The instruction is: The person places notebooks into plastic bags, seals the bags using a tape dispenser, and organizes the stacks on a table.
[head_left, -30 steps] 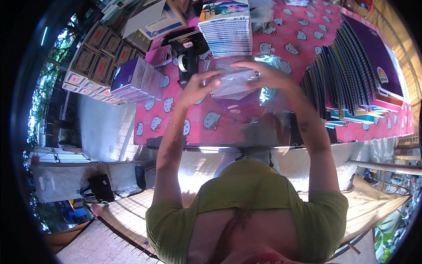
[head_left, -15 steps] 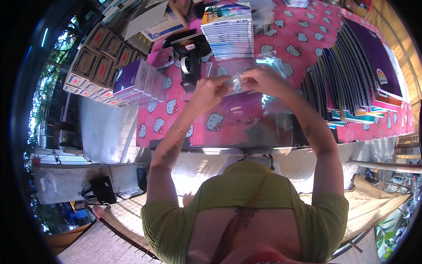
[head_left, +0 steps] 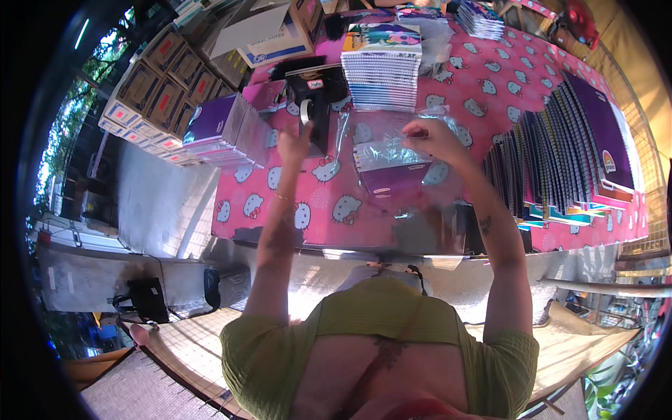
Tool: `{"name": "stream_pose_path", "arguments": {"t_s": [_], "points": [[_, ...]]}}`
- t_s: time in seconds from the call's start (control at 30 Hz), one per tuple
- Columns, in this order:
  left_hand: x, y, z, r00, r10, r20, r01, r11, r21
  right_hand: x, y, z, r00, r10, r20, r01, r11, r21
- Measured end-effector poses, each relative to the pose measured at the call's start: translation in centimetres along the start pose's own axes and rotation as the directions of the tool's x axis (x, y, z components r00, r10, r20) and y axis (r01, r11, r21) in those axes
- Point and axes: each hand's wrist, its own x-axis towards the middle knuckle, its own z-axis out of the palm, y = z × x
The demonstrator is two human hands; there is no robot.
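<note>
A purple notebook [head_left: 395, 179] lies in front of me inside a clear plastic sleeve [head_left: 392, 151], whose far end spreads loosely over the table. My right hand [head_left: 435, 138] is closed in a pinch on the sleeve's edge, at the right of the notebook. To the left, a black tape dispenser [head_left: 319, 133] carries a roll of tape [head_left: 306, 110]. My left hand [head_left: 293, 144] is at the dispenser's near side with its fingers drawn together. Whatever those fingers hold, if anything, is too small to make out.
Beyond the sleeve rises a stack of spiral notebooks [head_left: 381, 80]. At right stands a long row of spiral notebooks [head_left: 553, 150]; at left, a wrapped purple stack [head_left: 217, 126] beside brown cartons [head_left: 157, 94]. A pink patterned cloth [head_left: 273, 210] covers the table. An open carton [head_left: 280, 38] sits far left.
My left hand has left the plastic sleeve and moved left to the tape dispenser. My right hand stays at the sleeve, slightly farther right. The view has shifted a little.
</note>
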Motion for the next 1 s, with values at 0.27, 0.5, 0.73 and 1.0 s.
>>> {"name": "stream_pose_path", "arguments": {"t_s": [0.27,0.5,0.73,1.0], "points": [[-0.8,-4.5,1.4,0.878,-0.259,0.402,0.477,0.529,-0.701,-0.2,0.5,-0.3,0.999,0.051,-0.007,-0.051,0.999,0.007],[-4.2,-11.4,-0.3,0.989,-0.107,0.1,0.135,0.936,-0.326,0.7,-1.3,1.3,1.0,-0.027,0.01,0.026,0.997,0.066],[-0.3,14.4,-6.8,0.396,0.741,0.542,-0.776,0.586,-0.233,-0.3,0.3,0.7,0.998,0.022,-0.059,-0.019,0.998,0.058],[3.4,13.0,7.0,-0.189,0.271,0.944,-0.212,0.927,-0.309,0.0,-1.3,1.1,0.998,0.042,-0.054,-0.038,0.997,0.069]]}}
